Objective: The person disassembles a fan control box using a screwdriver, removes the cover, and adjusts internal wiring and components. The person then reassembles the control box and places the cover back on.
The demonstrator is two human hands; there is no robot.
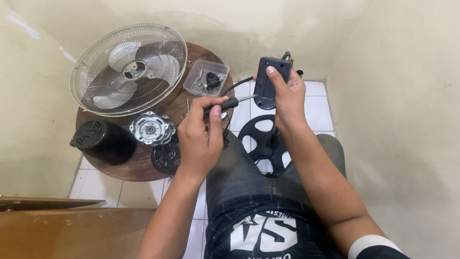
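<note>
Seen from above, the left hand has its fingers curled tight around the black handle of a slim metal-shafted screwdriver, thumb pressed along the top; the shiny tip points toward three o'clock and meets the lower edge of a black rectangular plastic switch box. The right hand holds that box upright, just above the centre of the view, fingers wrapped behind it and the thumb flat on its smooth matte face. The box has rounded corners, and one black cable curves out from its left side; coloured wire ends show at its top. Below the hands lie the person's dark grey denim-clad legs and a black shirt with white print. Under the right wrist, on white floor tiles, sits one round black spoked fan base. At nine to eleven o'clock stands one round dark wooden table. On it rest one pale wire fan guard with translucent blades, one clear plastic tub of small metal parts, one ribbed black motor cover, one silvery round cast-metal motor plate, and one dark round motor part at the table's near edge.
</note>
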